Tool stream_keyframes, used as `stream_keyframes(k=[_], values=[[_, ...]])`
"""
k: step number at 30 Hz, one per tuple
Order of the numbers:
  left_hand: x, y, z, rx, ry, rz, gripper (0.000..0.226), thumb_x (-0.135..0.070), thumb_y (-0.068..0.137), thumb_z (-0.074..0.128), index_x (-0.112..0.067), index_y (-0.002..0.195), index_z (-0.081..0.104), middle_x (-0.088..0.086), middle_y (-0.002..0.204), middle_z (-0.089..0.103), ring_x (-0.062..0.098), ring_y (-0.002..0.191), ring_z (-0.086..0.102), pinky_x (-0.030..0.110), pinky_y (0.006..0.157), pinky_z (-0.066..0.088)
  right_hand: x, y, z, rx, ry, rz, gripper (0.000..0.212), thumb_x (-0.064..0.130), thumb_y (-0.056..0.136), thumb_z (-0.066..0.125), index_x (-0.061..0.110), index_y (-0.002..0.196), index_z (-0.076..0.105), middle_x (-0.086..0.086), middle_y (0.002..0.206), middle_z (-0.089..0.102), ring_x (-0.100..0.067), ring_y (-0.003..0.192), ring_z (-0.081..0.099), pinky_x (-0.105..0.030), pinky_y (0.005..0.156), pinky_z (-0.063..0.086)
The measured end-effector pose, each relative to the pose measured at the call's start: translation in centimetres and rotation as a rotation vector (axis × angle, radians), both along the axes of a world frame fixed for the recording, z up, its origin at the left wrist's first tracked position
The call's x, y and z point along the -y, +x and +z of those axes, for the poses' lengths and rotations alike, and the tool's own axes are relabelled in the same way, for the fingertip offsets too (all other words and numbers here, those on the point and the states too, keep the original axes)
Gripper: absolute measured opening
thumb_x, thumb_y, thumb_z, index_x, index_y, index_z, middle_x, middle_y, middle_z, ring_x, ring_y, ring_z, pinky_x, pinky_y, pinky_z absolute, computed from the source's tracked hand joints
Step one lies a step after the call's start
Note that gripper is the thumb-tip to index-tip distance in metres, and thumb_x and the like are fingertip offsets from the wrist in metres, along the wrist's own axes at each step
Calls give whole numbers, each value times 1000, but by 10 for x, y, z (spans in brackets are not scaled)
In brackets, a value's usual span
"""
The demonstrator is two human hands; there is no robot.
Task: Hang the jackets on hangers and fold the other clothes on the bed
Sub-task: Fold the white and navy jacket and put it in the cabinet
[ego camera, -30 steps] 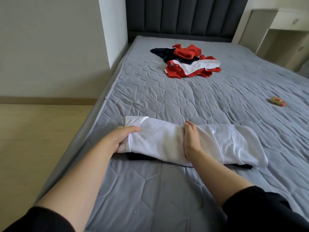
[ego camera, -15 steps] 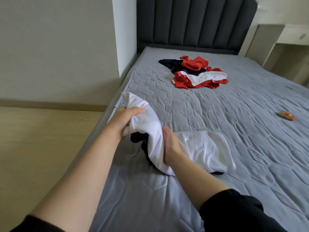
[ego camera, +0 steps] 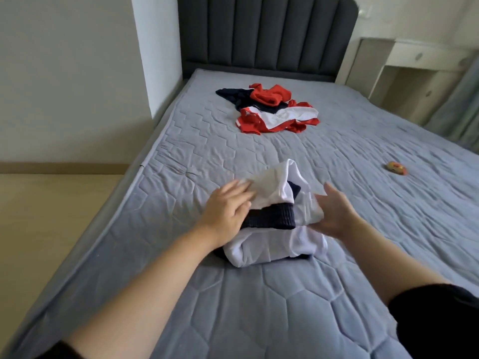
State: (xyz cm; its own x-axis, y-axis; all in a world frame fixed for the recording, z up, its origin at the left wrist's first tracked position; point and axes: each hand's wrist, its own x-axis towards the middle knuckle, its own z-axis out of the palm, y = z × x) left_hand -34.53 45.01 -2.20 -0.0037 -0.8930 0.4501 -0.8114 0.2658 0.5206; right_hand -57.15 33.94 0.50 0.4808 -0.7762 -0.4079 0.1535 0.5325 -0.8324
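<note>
A white garment (ego camera: 274, 244) with a dark navy ribbed band lies folded in a thick bundle on the grey quilted bed (ego camera: 259, 307), near its left side. My left hand (ego camera: 226, 211) lies flat with straight fingers against the bundle's left upper fold. On the bundle's right side, my right hand (ego camera: 335, 213) is spread open, its fingers touching the white cloth. A crumpled heap of red, white and navy clothes (ego camera: 269, 110) lies farther up the bed, near the headboard.
A small orange toy (ego camera: 396, 168) lies on the bed to the right. The dark padded headboard (ego camera: 267, 35) stands at the far end. White shelving (ego camera: 414, 73) is at the back right. Wooden floor (ego camera: 51, 229) runs along the bed's left edge.
The left end of the white garment, lifted by my left hand, has been folded over to the right onto the rest. Both hands have let go and now lie open against the bundle.
</note>
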Motion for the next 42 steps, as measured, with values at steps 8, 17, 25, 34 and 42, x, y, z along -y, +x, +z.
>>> stream_keyframes(k=[8, 17, 25, 34, 42], values=[[14, -46, -2, 525, 386, 97, 68, -63, 94, 16, -28, 152, 17, -4, 161, -6, 17, 147, -14, 56, 116, 0, 7, -13, 12, -263, -74, 223, 70, 64, 78, 53, 13, 126, 56, -13, 119, 66, -27, 99, 67, -41, 83, 54], [20, -50, 0, 382, 357, 44, 68, -57, 96, 26, -20, 152, 16, -1, 161, 0, 18, 148, -7, 48, 118, 0, 4, 8, -10, -526, -149, -38, 17, -3, 83, 62, 1, 99, 57, -15, 89, 59, -28, 75, 59, -37, 71, 52], [17, -53, -17, 599, 381, 146, 67, -61, 95, 20, -28, 152, 13, -5, 161, -8, 21, 146, -16, 53, 116, -4, 2, -6, -39, -636, -117, -57, 25, 18, 87, 70, 2, 101, 57, -14, 94, 61, -26, 79, 61, -38, 63, 54], [-5, -46, -45, 471, -43, 85, 79, -63, 65, 53, -19, 130, 49, 13, 146, 42, 36, 133, 40, 63, 92, 39, 13, 1, -40, -498, -53, -231, 29, 10, 76, 76, 1, 100, 62, -16, 84, 64, -32, 80, 65, -47, 80, 56], [-13, -15, -64, -257, -70, 332, 69, -12, 76, 61, -10, 142, 40, 11, 146, 41, 31, 128, 46, 45, 99, 45, 15, -3, -40, -467, 6, -244, 31, 1, 76, 68, 0, 107, 61, -16, 96, 63, -28, 77, 64, -33, 52, 55]])
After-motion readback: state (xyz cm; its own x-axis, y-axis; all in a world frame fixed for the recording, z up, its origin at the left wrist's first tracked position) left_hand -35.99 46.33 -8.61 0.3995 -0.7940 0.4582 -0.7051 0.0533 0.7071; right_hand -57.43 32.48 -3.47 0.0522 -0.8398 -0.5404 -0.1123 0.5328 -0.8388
